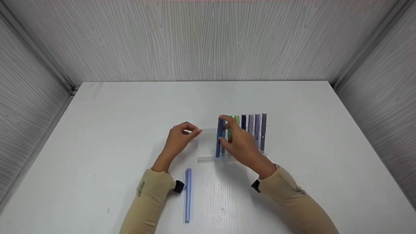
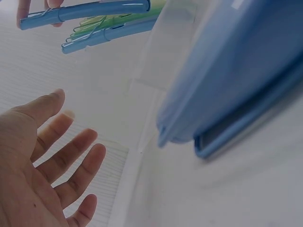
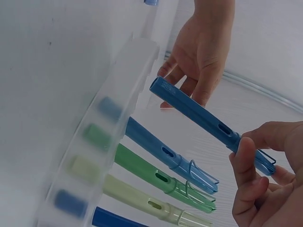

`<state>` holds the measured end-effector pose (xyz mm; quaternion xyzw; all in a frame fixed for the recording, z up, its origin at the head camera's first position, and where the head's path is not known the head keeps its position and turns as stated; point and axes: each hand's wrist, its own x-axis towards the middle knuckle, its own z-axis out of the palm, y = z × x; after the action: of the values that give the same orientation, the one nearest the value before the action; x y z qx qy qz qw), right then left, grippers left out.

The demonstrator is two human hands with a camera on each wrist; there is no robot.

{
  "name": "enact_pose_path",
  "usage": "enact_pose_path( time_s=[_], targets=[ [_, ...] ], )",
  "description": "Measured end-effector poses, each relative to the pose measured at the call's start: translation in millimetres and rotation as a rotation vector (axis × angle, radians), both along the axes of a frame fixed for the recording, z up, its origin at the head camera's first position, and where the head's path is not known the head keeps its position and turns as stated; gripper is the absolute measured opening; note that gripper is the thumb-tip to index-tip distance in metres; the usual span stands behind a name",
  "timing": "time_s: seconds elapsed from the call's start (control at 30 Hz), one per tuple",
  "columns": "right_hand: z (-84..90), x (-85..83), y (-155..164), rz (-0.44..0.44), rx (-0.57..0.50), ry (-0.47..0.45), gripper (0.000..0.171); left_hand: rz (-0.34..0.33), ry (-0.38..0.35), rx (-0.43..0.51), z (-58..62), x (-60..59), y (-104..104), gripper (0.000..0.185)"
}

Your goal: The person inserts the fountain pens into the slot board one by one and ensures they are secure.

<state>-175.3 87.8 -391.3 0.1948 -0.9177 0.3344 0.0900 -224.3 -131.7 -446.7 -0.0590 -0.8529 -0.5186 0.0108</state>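
My right hand (image 1: 242, 143) pinches a blue pen (image 3: 196, 111) near its clip end, between thumb and fingers. In the head view this pen stands nearly upright over the front rail of a clear pen rack (image 1: 206, 159). Beside it, another blue pen (image 3: 151, 146) sits in the rack, followed by a green pen (image 3: 142, 165) and a pale green pen (image 3: 137, 196). My left hand (image 1: 178, 138) is at the rack's left end, fingertips right at the back corner. Its fingers (image 2: 75, 179) look loosely spread in the left wrist view.
A light blue pen (image 1: 188, 198) lies on the white table (image 1: 97, 146), close to the left sleeve. Towards the rack's right end stand a dark navy pen (image 1: 243, 122) and several purple-toned pens, the last a dark purple pen (image 1: 263, 131). A patterned panel (image 1: 208, 39) rises behind the table.
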Motion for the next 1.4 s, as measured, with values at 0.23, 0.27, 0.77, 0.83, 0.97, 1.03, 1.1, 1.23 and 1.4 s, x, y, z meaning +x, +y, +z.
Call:
enact_pose_path(
  time_s=[0.23,0.27,0.77,0.83,0.97,1.03,1.1,1.23,1.4],
  targets=[
    [-1.6,-2.1,-1.9,-0.034,0.023,0.035,0.065,0.0,-0.011,-0.002,0.2,-1.5,0.2,0.027],
    [-1.8,-2.5,-2.3,-0.038,0.023,0.035,0.065,0.0,-0.012,-0.001,-0.1,-1.8,0.3,0.027],
    [-10.4,-5.6,-3.6,-0.039,0.067,0.159,0.064,-0.021,0.012,0.0,0.3,-2.2,-1.1,0.026],
    [-11.4,-5.9,-4.3,-0.037,0.068,0.151,0.063,-0.015,0.013,-0.002,0.5,-2.1,-1.0,0.026],
    [-14.6,-6.6,-4.9,-0.035,0.075,0.14,0.063,-0.008,0.009,0.006,0.0,-2.1,-0.6,0.025],
    [-16.4,-7.0,-4.8,-0.035,0.079,0.138,0.063,-0.011,0.011,0.009,-0.4,-2.1,-0.3,0.025],
    [-17.6,-7.3,-5.0,-0.037,0.081,0.135,0.063,-0.014,0.013,0.01,-0.6,-1.9,0.1,0.025],
    [-19.1,-7.7,-5.7,-0.034,0.095,0.137,0.064,-0.009,0.004,0.01,0.1,-0.8,0.1,0.024],
    [-20.5,-7.8,-7.2,-0.032,0.104,0.122,0.064,-0.001,-0.008,0.016,1.5,0.2,-0.1,0.023]
  ],
)
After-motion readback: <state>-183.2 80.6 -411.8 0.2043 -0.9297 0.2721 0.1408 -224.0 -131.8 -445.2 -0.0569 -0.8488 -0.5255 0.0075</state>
